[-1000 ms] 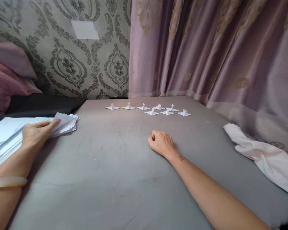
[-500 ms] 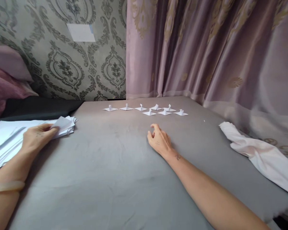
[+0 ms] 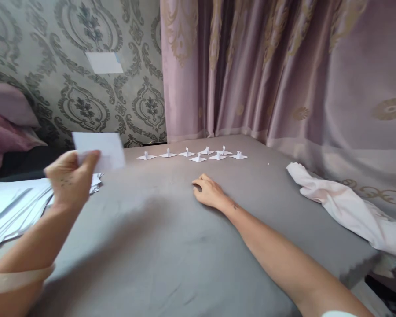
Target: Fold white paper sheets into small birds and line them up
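Note:
My left hand point(image 3: 71, 176) pinches a small white sheet of paper point(image 3: 107, 152) between thumb and fingers, raised above the table. Below and behind that hand lies a spread pile of white paper point(image 3: 16, 207). Resting on the grey tabletop, my right hand point(image 3: 208, 191) is loosely curled, with a gap between thumb and fingers and nothing in it. Just beyond its fingertips sit several small folded white paper pieces point(image 3: 198, 158), each with flat pointed sides and an upright bit in the middle.
A grey cloth covers the table point(image 3: 145, 264). At the right lies a crumpled pale cloth point(image 3: 343, 207). Purple curtains point(image 3: 231, 66) hang behind the table, beside a patterned wall point(image 3: 132, 44) bearing a white sheet point(image 3: 104, 63). Pink fabric point(image 3: 6, 127) is heaped at far left.
My left hand has lifted a small sheet up off the paper pile and towards the right. My right hand stays on the table, and the view has shifted slightly.

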A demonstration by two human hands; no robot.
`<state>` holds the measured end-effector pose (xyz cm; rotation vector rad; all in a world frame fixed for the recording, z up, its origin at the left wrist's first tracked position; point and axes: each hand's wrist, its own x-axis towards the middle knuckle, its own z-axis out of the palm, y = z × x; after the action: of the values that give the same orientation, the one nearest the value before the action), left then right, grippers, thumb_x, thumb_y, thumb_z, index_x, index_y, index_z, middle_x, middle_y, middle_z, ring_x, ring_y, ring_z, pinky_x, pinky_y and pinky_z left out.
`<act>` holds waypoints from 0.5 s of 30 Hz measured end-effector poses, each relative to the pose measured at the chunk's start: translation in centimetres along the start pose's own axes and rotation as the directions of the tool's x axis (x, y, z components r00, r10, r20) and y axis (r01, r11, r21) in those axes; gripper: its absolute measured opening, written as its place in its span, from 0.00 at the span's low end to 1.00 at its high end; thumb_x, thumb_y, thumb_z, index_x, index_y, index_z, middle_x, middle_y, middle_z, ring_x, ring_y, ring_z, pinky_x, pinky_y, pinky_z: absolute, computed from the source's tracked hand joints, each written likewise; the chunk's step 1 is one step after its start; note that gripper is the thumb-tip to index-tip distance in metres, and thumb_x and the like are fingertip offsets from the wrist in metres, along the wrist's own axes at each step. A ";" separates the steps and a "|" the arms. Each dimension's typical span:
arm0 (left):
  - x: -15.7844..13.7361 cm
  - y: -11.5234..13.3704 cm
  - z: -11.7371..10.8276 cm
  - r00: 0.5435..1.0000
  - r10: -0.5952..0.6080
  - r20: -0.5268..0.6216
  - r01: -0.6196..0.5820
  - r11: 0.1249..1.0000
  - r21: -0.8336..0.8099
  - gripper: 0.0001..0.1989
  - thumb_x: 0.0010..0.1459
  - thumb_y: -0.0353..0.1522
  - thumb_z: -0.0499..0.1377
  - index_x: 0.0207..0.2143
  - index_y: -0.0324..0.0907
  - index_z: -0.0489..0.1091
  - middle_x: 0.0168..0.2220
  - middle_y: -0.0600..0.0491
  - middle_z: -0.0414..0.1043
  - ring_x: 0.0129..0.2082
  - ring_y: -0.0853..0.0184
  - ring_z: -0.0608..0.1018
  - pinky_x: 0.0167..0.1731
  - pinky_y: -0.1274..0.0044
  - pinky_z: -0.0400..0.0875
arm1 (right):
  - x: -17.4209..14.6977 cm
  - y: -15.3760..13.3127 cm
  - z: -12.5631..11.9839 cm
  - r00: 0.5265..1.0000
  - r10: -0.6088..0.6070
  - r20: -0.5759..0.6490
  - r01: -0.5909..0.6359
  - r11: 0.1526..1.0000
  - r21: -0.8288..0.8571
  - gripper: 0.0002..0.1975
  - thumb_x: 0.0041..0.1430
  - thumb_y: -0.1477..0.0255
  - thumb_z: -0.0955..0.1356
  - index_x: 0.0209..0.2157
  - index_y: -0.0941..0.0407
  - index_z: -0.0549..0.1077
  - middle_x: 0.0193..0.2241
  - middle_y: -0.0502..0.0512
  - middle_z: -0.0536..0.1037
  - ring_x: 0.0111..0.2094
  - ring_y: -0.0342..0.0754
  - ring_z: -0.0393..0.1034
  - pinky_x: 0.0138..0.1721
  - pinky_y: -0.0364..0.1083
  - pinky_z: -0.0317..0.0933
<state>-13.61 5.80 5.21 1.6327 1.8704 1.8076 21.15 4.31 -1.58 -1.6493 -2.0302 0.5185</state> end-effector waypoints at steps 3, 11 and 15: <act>-2.8 5.3 3.3 0.927 -0.206 0.312 0.328 0.848 -0.415 0.10 0.47 0.40 0.66 0.27 0.46 0.71 0.25 0.58 0.71 0.24 0.70 0.69 0.23 0.79 0.64 | 0.8 0.0 -1.2 0.994 0.055 0.091 -0.073 0.975 0.210 0.12 0.53 0.74 0.68 0.41 0.54 0.76 0.47 0.58 0.73 0.45 0.51 0.68 0.51 0.49 0.58; -9.9 9.1 7.8 0.565 -0.289 0.773 0.761 0.544 -0.353 0.15 0.42 0.34 0.69 0.32 0.34 0.74 0.27 0.51 0.75 0.23 0.72 0.73 0.24 0.81 0.66 | -1.0 -1.7 -4.3 0.913 0.169 0.370 -0.404 0.483 0.777 0.31 0.63 0.49 0.52 0.33 0.59 0.71 0.30 0.61 0.78 0.29 0.45 0.73 0.32 0.44 0.68; -12.3 7.3 8.8 0.476 -0.337 0.812 0.808 0.532 -0.253 0.13 0.46 0.35 0.67 0.31 0.34 0.74 0.27 0.50 0.74 0.25 0.71 0.74 0.26 0.80 0.66 | -2.5 -1.8 -3.0 0.928 0.212 0.305 -0.371 0.520 0.769 0.11 0.58 0.65 0.67 0.31 0.60 0.71 0.25 0.54 0.76 0.24 0.41 0.69 0.28 0.41 0.65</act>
<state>2.01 1.48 0.82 0.9298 1.0804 1.0498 21.85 1.49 1.63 -1.3282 -1.2086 1.5184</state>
